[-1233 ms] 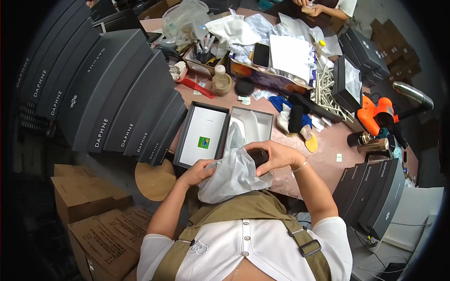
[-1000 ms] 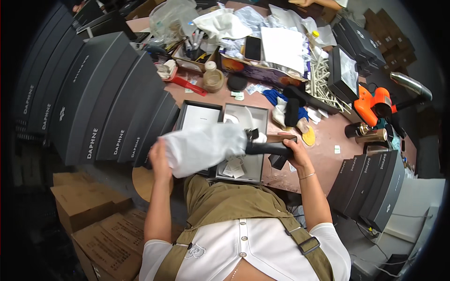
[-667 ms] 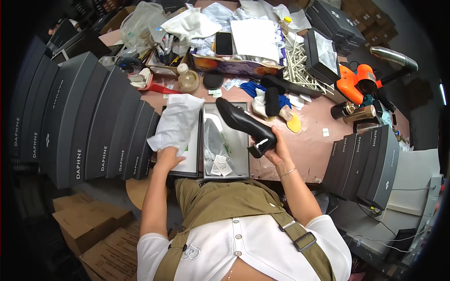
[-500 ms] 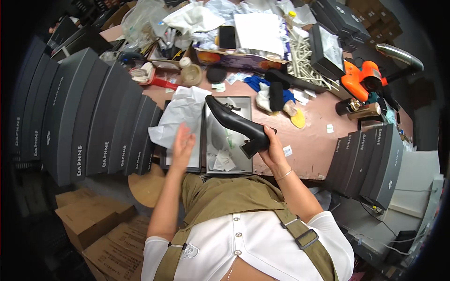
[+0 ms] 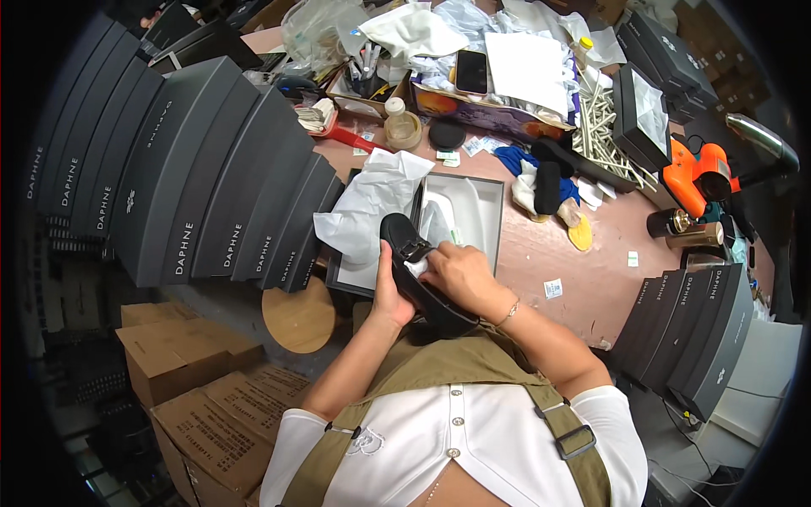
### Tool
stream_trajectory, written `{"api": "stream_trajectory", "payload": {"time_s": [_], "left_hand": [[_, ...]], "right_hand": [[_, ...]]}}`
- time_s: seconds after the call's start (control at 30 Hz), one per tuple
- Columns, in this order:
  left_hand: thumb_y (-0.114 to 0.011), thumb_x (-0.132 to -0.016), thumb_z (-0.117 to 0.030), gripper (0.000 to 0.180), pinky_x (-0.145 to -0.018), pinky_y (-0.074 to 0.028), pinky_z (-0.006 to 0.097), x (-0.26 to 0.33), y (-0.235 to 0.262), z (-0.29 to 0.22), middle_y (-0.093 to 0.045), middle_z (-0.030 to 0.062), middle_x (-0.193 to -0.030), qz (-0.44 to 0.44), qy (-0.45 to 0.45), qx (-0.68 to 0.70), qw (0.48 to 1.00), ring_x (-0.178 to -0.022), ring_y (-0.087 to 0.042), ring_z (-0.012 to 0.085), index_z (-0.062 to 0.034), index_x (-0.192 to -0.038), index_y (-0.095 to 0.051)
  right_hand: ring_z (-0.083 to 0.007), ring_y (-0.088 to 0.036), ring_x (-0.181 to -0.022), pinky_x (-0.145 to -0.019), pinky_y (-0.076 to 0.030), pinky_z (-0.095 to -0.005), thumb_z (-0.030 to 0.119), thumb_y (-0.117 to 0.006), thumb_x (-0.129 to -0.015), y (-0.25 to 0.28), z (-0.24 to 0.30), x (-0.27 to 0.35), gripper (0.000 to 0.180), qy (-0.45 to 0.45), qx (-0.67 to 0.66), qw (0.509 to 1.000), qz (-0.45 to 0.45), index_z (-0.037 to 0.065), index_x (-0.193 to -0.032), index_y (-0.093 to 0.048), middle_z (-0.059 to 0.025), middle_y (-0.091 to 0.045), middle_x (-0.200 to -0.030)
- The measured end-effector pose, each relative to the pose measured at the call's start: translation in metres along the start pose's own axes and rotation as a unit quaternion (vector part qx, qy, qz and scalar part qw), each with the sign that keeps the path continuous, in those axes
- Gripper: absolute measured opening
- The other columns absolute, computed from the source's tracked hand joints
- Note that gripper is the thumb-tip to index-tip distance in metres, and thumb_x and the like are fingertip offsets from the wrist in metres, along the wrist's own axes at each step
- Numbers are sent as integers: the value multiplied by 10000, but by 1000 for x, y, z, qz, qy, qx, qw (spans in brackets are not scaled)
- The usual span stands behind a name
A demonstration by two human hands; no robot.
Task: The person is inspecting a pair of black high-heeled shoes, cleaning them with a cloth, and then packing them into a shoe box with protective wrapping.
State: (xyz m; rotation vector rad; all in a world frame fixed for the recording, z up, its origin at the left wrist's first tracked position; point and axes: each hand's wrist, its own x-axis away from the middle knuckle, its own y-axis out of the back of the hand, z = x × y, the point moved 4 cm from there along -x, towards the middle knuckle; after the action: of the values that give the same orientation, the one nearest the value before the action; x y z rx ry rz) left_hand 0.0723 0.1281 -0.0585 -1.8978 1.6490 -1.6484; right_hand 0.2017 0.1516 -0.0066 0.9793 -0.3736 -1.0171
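Note:
A black heeled shoe [image 5: 428, 306] with a buckle ornament is held upright in front of my body, toe pointing away. My left hand [image 5: 389, 294] is wrapped round its left side. At the shoe's opening, my right hand [image 5: 463, 275] pinches a white wad of stuffing [image 5: 416, 267], its fingertips partly hidden inside. Just beyond lies an open grey shoe box [image 5: 497, 211] with thin wrapping and small papers in it, partly covered by my hands. Crumpled white tissue paper [image 5: 372, 203] spreads over the tray or lid to its left.
Dark shoe boxes stand in rows at left [image 5: 211, 186] and right [image 5: 684, 329]. Along the back are a carton [image 5: 473, 110] topped by a phone [image 5: 471, 72], a red-handled brush [image 5: 351, 139], a jar [image 5: 403, 131], cloths [image 5: 549, 182] and an orange heat gun [image 5: 697, 177]. Cardboard cartons [image 5: 186, 355] sit lower left.
The shoe has come down closer to my body and turned toe-away. My left hand has taken hold of it, while my right has moved from its heel to the opening. The view has shifted.

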Motion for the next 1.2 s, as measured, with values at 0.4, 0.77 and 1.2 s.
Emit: {"api": "stream_trajectory", "payload": {"time_s": [0.4, 0.77, 1.2], "left_hand": [[-424, -842, -743, 800, -902, -479, 496, -14, 37, -15, -611, 174, -1105, -3, 43, 51, 998, -1023, -594, 338, -37, -1197, -549], [-429, -881, -692, 713, -1003, -421, 432, 4, 35, 15, -579, 99, -1231, -53, 47, 1, 998, -1164, -536, 247, -87, -1242, -536], [-495, -907, -585, 590, -940, -474, 395, 10, 35, -43, -609, 82, -1139, -67, -129, -36, 989, -1046, -594, 220, -89, -1224, -537]], "right_hand": [[-284, -622, -598, -573, -506, -392, 161, -640, -803, 35, -30, 2, 146, 81, 18, 994, -68, 60, -907, -622, -93, -620, -771], [-234, -649, -574, -458, -499, -362, 176, -536, -817, -65, -11, -17, 111, 202, 68, 971, 107, 82, -816, -595, -74, -619, -662], [-276, -618, -639, -546, -489, -377, 123, -667, -785, 17, -46, 31, 207, 0, 54, 998, -30, 81, -977, -600, -91, -591, -747]]}}
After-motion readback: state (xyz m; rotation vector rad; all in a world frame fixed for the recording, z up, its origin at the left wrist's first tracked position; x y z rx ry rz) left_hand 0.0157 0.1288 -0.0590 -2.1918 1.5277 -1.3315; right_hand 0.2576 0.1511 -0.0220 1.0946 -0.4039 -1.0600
